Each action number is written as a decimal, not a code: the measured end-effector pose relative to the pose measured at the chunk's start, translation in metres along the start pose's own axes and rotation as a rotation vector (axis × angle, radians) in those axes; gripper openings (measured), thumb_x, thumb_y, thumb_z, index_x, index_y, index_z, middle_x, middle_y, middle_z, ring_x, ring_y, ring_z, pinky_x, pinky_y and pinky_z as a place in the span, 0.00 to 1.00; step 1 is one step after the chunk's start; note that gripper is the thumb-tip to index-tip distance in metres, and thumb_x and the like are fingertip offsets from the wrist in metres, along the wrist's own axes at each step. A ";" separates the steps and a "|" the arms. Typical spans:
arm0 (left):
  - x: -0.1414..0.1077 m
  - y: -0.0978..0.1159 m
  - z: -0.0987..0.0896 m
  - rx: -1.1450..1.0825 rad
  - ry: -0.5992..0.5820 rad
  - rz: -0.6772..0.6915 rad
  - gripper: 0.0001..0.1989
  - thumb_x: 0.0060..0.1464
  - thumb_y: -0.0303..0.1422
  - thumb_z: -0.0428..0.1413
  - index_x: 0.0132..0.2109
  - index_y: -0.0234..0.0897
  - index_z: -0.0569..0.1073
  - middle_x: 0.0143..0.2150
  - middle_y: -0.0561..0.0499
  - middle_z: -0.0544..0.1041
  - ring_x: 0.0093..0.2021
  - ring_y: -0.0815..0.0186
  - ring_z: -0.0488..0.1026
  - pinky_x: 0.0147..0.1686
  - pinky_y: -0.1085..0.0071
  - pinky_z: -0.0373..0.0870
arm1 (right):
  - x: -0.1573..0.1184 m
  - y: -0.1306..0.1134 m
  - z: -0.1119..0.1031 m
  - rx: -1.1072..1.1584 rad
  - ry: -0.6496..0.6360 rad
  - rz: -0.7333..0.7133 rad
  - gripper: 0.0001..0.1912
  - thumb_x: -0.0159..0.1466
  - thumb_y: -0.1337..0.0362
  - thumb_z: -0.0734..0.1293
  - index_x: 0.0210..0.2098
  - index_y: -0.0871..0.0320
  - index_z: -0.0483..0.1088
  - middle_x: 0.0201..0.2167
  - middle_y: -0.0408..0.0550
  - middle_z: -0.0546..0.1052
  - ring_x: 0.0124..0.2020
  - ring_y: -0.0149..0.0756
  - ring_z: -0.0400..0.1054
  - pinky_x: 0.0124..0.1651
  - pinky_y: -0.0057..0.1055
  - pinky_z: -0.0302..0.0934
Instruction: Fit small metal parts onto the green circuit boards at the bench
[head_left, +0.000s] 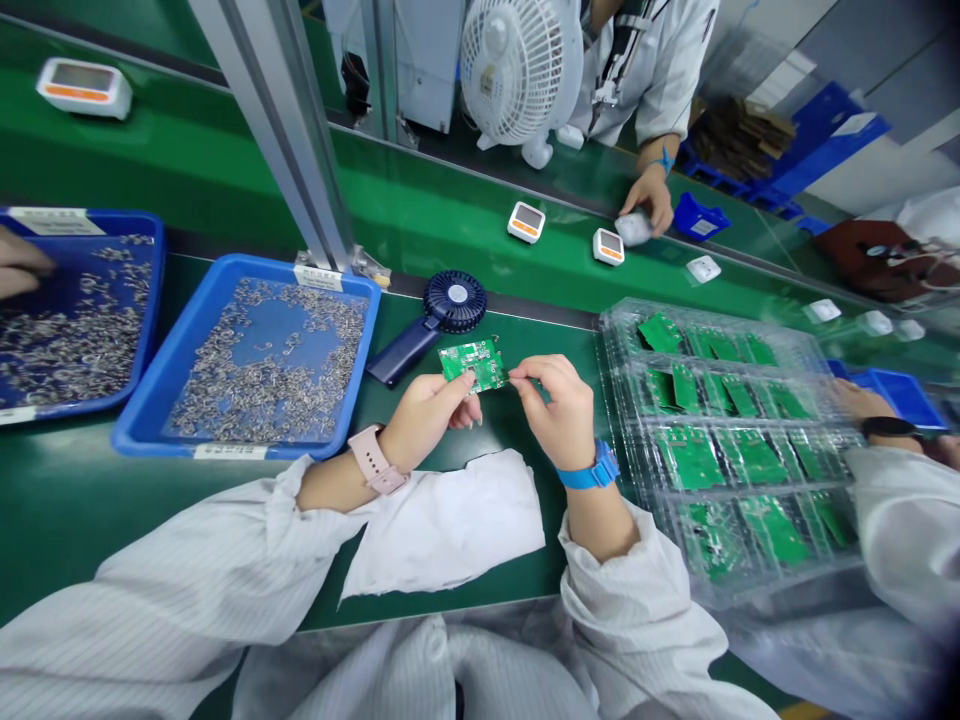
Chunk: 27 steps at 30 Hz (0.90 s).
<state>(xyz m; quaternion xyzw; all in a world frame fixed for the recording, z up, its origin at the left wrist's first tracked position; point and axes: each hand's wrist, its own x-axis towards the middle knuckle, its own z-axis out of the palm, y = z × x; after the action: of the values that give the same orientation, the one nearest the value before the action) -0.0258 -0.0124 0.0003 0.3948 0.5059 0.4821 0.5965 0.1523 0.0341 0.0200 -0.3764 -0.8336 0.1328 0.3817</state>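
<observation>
A green circuit board (pixel 486 362) is held up over the table, gripped by its lower left part between the thumb and fingers of my left hand (pixel 431 415). My right hand (pixel 553 395) is closed in a pinch at the board's right edge; whatever sits between its fingertips is too small to make out. Beneath both hands lies a folded white cloth (pixel 465 520). Left of them, a blue tray (pixel 289 345) holds many small bent metal pieces. Just behind the board rests a dark blue handheld fan (pixel 420 335).
At right stand clear plastic blister trays (pixel 622 345) with green boards in their compartments; a co-worker's arm (pixel 892 440) reaches beside them. Another person's hand (pixel 22 265) is in a second blue tray (pixel 146 330). A metal post (pixel 281 130) rises behind. Small white timers (pixel 526 222) line the back.
</observation>
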 end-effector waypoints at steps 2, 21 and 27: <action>0.000 0.000 -0.001 0.004 -0.003 -0.002 0.25 0.57 0.47 0.52 0.20 0.34 0.73 0.19 0.48 0.73 0.21 0.70 0.66 0.24 0.74 0.64 | 0.000 0.000 0.001 -0.008 0.000 -0.022 0.07 0.67 0.70 0.63 0.36 0.54 0.72 0.35 0.47 0.78 0.40 0.38 0.71 0.45 0.40 0.67; 0.001 0.002 -0.001 0.040 0.017 -0.044 0.26 0.58 0.47 0.51 0.21 0.32 0.74 0.20 0.48 0.74 0.21 0.71 0.67 0.24 0.75 0.64 | -0.001 0.000 0.010 -0.020 -0.005 -0.114 0.09 0.65 0.74 0.62 0.34 0.56 0.71 0.32 0.47 0.78 0.37 0.37 0.71 0.43 0.38 0.66; 0.002 0.002 -0.001 0.025 0.040 -0.051 0.25 0.57 0.45 0.50 0.21 0.32 0.74 0.19 0.48 0.73 0.21 0.71 0.67 0.24 0.75 0.64 | -0.002 0.003 0.017 0.015 0.011 -0.090 0.08 0.66 0.73 0.63 0.34 0.56 0.72 0.33 0.47 0.79 0.37 0.36 0.71 0.43 0.37 0.67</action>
<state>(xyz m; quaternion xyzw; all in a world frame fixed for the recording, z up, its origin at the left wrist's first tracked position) -0.0272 -0.0100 0.0013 0.3796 0.5338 0.4682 0.5931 0.1424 0.0358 0.0062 -0.3366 -0.8466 0.1196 0.3946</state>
